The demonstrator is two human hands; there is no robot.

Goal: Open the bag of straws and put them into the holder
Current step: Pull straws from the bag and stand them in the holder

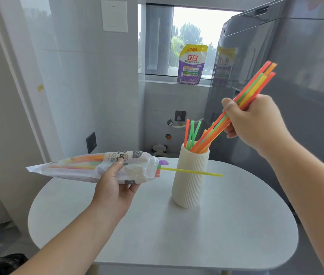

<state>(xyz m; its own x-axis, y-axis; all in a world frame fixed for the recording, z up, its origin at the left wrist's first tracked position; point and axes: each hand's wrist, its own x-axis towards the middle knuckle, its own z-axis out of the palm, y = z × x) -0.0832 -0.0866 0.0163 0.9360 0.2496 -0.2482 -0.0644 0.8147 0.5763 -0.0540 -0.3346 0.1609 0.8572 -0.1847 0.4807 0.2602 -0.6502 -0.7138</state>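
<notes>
Straws going into a ribbed holder

Right hand [256, 120] grips slim neon straws [252, 90], tips inside the cream fluted holder [190, 175] below it; left hand [115, 183] clasps the crinkly plastic bag [73, 167] above the smooth worktop [236, 225].

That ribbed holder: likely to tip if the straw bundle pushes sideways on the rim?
Possibly. The holder is tall and narrow, so rim pushes get leverage. It looks light, likely plastic. The right hand slants its straw bundle against the rim, which may nudge it.

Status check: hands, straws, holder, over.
Right hand feeding straw bunch into holder. Left hand gripping opened bag, one yellow straw poking out. Nothing blocking.
</notes>
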